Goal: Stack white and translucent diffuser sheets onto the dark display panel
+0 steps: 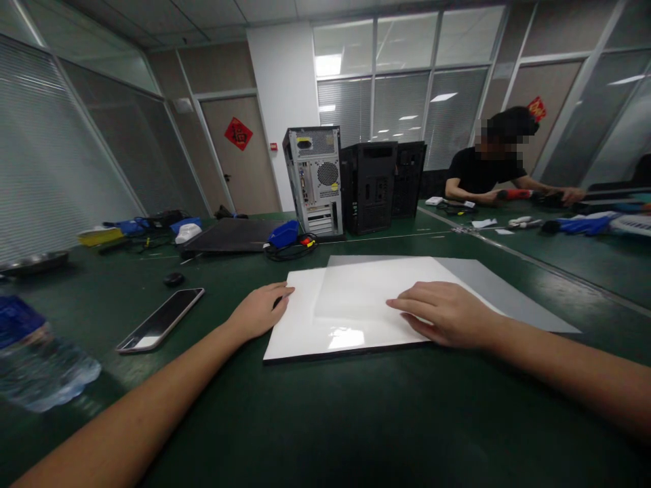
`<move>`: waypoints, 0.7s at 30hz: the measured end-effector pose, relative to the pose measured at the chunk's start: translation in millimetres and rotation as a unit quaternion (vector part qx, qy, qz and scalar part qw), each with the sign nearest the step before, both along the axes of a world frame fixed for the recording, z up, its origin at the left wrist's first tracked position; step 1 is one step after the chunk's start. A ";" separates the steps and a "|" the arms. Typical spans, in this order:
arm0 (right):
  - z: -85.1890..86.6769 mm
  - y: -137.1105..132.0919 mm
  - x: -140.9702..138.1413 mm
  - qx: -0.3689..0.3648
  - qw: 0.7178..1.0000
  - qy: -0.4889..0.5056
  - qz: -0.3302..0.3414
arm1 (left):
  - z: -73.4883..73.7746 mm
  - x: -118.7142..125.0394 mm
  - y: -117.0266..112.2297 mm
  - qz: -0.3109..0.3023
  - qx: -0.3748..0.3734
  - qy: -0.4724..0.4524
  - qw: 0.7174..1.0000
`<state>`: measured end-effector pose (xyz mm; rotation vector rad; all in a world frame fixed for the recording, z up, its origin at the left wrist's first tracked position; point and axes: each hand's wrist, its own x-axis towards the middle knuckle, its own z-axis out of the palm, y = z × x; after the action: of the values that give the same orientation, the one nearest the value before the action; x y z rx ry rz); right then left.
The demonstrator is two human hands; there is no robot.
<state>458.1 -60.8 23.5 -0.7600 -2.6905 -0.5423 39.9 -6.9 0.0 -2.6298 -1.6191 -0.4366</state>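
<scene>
A glossy white rectangular panel (300, 339) with a thin dark edge rests flat on the green table in front of me. Over it lies a thin translucent sheet (508, 291), shifted to the right and back, so its right part shows grey past the panel. My left hand (260, 310) touches the panel's left edge, thumb and fingers apart. Stretched out to the left, the fingers of my right hand (445, 313) lie on the sheet above the panel's right part. That hand covers part of the sheet's near edge.
A phone (161, 320), a black mouse-like object (173, 278) and a water bottle (43, 359) are on my left. Computer towers (318, 179) stand behind the panel, beside a dark flat panel (231, 236) and a blue-plugged cable (283, 234). A person (488, 159) works at the back right.
</scene>
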 end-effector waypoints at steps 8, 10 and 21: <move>-2.8 29.3 42.5 -0.048 0.983 0.027 -0.174 | 0.8 1.2 -1.1 0.003 0.001 0.011 1.000; -4.5 32.9 46.6 -0.084 0.981 0.015 -0.175 | 0.7 0.8 -0.7 0.001 0.001 0.011 1.000; -6.9 14.1 17.9 -0.172 0.978 0.053 -0.107 | 1.5 1.8 -2.2 0.000 0.001 0.004 1.000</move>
<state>476.0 -46.6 16.6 -1.1451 -2.6497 -0.0743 41.7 -9.1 1.4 -2.6256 -1.6160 -0.4289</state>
